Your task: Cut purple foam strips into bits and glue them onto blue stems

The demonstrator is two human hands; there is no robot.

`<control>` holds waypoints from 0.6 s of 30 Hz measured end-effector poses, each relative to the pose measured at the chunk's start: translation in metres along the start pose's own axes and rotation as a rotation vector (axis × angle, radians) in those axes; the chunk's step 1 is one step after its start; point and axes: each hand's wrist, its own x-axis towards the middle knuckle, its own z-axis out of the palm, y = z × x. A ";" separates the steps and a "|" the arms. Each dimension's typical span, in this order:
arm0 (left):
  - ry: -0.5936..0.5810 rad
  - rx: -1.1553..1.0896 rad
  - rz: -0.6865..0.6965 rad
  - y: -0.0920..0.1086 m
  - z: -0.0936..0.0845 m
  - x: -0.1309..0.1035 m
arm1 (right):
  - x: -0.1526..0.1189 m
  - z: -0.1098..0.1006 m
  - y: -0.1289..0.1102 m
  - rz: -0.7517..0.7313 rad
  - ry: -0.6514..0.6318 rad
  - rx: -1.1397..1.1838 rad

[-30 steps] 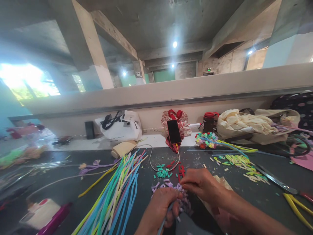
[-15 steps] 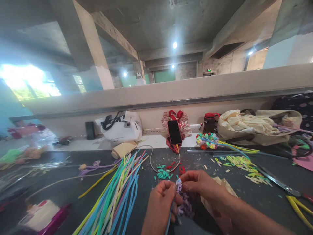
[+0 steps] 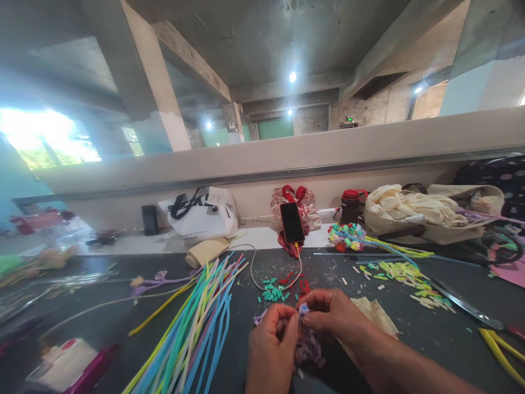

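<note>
Near the front middle of the table, my left hand [image 3: 274,342] and my right hand [image 3: 330,317] meet fingertip to fingertip. Between them they pinch a small lilac pipe-cleaner piece [image 3: 303,310] with a pale blue part on top; the fingers cover most of it. A curled lilac cluster [image 3: 308,350] shows just below the fingertips, blurred, and I cannot tell whether it is joined to the pinched piece. Just beyond the fingers lie short turquoise pieces [image 3: 273,290] and red pieces [image 3: 304,286]. A beige cloth or paper [image 3: 374,316] lies partly under my right forearm.
Left of my hands, a bundle of long coloured pipe cleaners [image 3: 192,323] spreads out. A phone [image 3: 291,221] on a cable leans at the back. To the right are yellow cut pieces [image 3: 404,274], small flowers [image 3: 346,236], scissors [image 3: 467,303] and yellow-handled pliers [image 3: 500,350].
My hands have drawn closer together around the lilac piece, and my left hand has turned slightly. A blue stem below my left hand is out of sight now; a lilac bit shows at its left.
</note>
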 end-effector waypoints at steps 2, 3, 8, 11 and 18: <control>-0.008 -0.004 -0.005 0.000 0.000 0.001 | 0.000 -0.001 0.000 -0.003 0.002 -0.009; -0.012 -0.009 -0.007 -0.001 0.000 0.001 | 0.000 -0.002 0.000 -0.001 0.006 -0.014; -0.043 -0.023 -0.024 -0.004 0.001 0.001 | 0.003 -0.008 0.009 -0.017 0.024 -0.033; -0.094 -0.065 -0.048 -0.005 0.001 0.002 | 0.005 -0.011 0.011 -0.016 0.011 -0.087; -0.211 -0.260 -0.162 -0.003 -0.001 0.003 | 0.004 -0.013 -0.002 -0.030 -0.033 -0.281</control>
